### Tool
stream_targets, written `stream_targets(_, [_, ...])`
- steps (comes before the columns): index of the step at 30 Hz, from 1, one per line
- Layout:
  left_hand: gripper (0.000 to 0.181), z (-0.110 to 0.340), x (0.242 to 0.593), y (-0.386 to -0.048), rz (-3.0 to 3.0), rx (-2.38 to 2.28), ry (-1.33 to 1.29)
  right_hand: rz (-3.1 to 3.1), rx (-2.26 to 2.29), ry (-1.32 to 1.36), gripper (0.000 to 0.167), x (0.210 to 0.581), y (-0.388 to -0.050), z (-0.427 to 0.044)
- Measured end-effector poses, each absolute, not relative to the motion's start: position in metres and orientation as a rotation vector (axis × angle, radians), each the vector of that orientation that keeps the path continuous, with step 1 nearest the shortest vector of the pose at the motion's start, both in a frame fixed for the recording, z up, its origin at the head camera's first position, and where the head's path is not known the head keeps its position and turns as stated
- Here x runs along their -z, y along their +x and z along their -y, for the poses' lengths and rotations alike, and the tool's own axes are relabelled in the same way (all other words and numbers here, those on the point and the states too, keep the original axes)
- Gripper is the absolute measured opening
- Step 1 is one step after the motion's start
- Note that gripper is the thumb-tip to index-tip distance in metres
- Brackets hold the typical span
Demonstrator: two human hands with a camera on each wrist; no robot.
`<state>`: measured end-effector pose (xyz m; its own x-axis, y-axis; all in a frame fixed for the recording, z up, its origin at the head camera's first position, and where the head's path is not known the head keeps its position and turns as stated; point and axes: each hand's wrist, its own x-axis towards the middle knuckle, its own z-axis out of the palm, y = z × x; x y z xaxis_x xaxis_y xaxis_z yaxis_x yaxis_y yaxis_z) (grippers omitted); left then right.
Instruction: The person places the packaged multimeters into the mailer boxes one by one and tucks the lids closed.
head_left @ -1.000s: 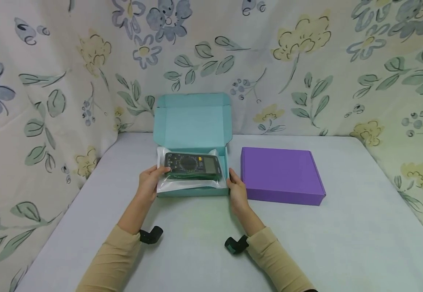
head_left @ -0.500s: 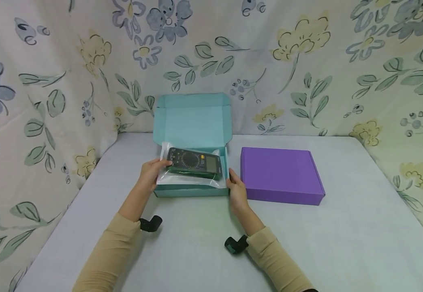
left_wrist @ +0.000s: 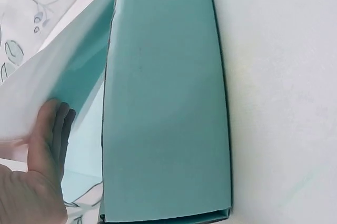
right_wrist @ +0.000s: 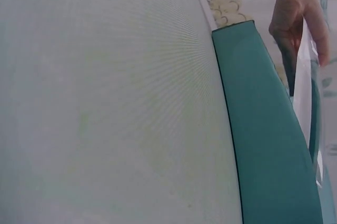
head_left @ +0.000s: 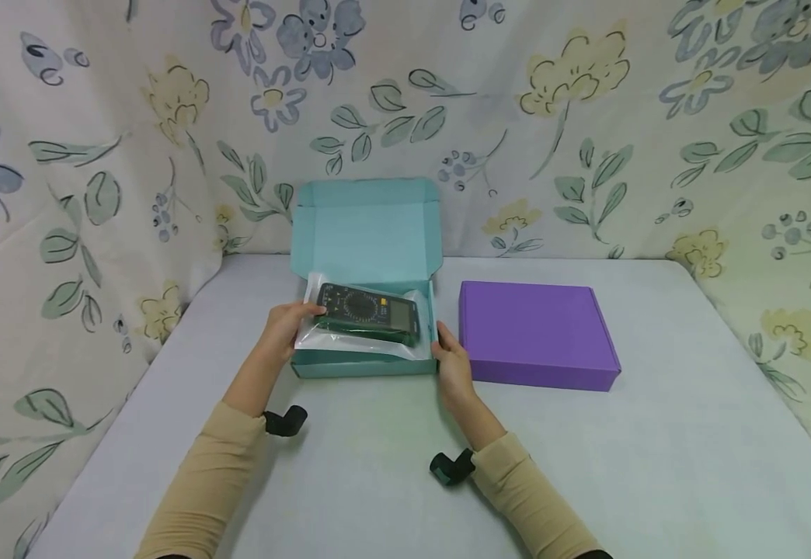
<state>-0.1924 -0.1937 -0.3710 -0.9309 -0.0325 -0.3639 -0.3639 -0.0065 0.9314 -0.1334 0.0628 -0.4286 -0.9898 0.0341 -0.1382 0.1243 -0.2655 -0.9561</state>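
A black multimeter with a dial, a grey screen and a green lower edge lies inside a clear-and-white plastic bag. My left hand grips the bag's left end, thumb on top beside the meter; the left wrist view shows the fingers under the bag. The bag sits tilted over the open teal box, its left end raised above the wall. My right hand touches the outside of the box's right wall with extended fingers. In the right wrist view the left hand holds the bag's far end.
A closed purple box stands just right of the teal box. The teal lid is raised at the back, before a flowered curtain. Everything stands on a white-covered table.
My left hand has lifted the bag's left end, so the bag and multimeter now tilt and more of the box's front shows. The right hand has stayed at the box's side.
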Motion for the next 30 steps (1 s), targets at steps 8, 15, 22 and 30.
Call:
stream_targets(8, [0.073,0.196,0.371,-0.192,-2.028,-1.97,-0.442,-1.863,2.45,0.216,0.05,0.426,-0.133,-0.061])
stream_targets(15, [0.059,0.2,0.37,-0.192,-2.134,-1.768,-0.351,-1.864,2.457,0.215,0.05,0.427,-0.132,-0.061])
stream_targets(22, [0.058,0.201,0.375,-0.195,-2.231,-1.567,-0.252,-1.871,2.459,0.216,0.05,0.429,-0.132,-0.061])
stream_targets(30, [0.033,0.197,0.382,-0.2,-2.437,-1.266,-0.222,-1.869,2.47,0.205,0.05,0.43,-0.134,-0.061])
